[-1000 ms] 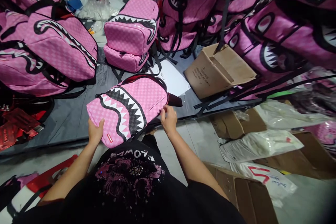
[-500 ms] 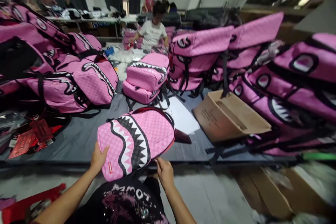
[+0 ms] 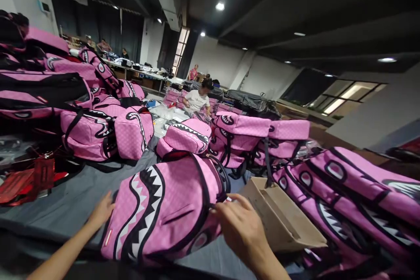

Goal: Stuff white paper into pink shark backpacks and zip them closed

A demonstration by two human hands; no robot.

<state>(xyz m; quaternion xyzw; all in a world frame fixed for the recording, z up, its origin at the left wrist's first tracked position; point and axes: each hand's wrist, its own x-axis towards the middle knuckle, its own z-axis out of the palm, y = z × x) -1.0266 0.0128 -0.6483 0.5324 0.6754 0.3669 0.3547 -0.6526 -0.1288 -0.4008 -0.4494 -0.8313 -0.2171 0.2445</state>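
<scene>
A pink checked backpack [image 3: 177, 210] with a black-and-white shark-mouth print lies tilted on the table in front of me. My left hand [image 3: 102, 211] is at the bag's bottom edge, its fingertips partly hidden against it as it holds that side. At the bag's right side, my right hand [image 3: 241, 223] has its fingers pinched together at the zip along the black-trimmed edge. The small part between those fingers looks like a zipper pull, mostly covered by them. Part of a printed eye shows below the zip.
An open cardboard box [image 3: 288, 223] stands just right of my right hand. Piled pink backpacks [image 3: 331, 183] flank it, with more backpacks [image 3: 88, 135] at the left. Red tags [image 3: 42, 175] lie at the left edge. A person in white [image 3: 197, 101] works across the table.
My view has tilted up and come closer to the table. The backpack has been set onto the table, and my right hand has moved up along its side to the zip.
</scene>
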